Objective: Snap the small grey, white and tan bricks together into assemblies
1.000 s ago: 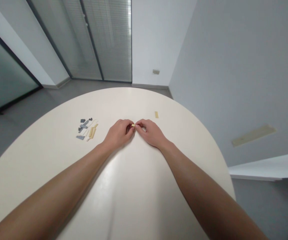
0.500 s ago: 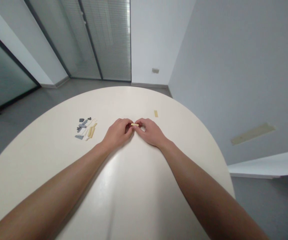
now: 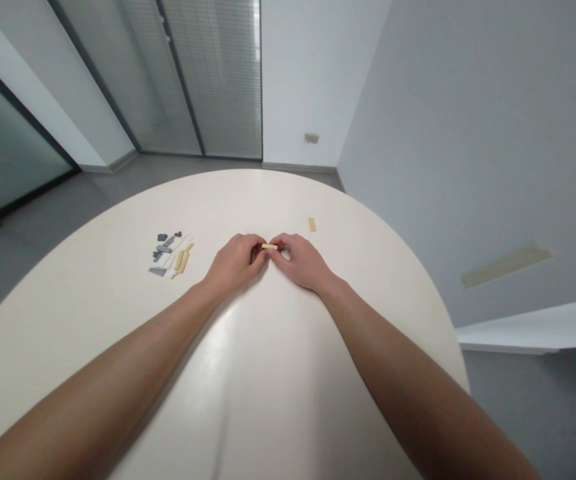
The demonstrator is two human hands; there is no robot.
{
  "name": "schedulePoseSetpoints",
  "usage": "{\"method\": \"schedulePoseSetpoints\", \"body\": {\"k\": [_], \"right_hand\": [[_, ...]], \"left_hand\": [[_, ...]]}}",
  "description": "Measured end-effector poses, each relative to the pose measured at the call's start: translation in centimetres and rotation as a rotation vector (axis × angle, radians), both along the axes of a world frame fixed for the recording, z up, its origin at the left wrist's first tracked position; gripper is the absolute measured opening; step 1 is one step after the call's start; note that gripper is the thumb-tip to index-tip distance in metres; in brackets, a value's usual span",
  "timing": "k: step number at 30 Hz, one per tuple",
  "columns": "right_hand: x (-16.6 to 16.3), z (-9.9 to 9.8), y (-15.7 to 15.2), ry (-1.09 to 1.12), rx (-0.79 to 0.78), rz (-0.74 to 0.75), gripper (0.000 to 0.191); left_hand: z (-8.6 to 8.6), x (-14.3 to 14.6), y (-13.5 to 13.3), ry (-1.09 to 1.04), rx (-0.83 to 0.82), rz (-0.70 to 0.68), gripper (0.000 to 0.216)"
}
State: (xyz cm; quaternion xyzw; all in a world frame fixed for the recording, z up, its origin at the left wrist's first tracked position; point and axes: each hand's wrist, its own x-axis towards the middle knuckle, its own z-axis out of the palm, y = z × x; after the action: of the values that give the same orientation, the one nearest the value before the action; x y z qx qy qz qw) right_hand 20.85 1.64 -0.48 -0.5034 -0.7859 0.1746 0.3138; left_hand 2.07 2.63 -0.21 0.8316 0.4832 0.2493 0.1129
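Observation:
My left hand (image 3: pixel 239 261) and my right hand (image 3: pixel 299 261) meet over the middle of the table. Between their fingertips is a small tan building-block piece (image 3: pixel 269 247), gripped from both sides. My fingers cover its ends, so its full shape is hidden. To the left of my left hand lies a loose group of small parts: tan pieces (image 3: pixel 183 259), dark grey pieces (image 3: pixel 164 249) and thin white ones. A flat yellowish strip (image 3: pixel 312 225) rests on the table beyond my right hand.
The round white table (image 3: pixel 268 373) carries everything, its far edge curving near the wall. Glass partitions (image 3: pixel 208 80) stand behind it. On the right, a grey wall (image 3: pixel 468 133) rises close to the table edge, with a tape-like strip (image 3: pixel 508 265) on it.
The whole view has shifted very slightly, with the table a little higher in the picture. My hands keep the same hold on the tan piece.

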Motion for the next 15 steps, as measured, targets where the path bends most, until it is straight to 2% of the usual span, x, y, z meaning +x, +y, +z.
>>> {"method": "schedulePoseSetpoints", "body": {"k": [15], "right_hand": [[0.08, -0.22, 0.1, -0.004, -0.002, 0.001, 0.019]], "left_hand": [[0.07, 0.15, 0.01, 0.021, -0.02, 0.01, 0.023]]}}
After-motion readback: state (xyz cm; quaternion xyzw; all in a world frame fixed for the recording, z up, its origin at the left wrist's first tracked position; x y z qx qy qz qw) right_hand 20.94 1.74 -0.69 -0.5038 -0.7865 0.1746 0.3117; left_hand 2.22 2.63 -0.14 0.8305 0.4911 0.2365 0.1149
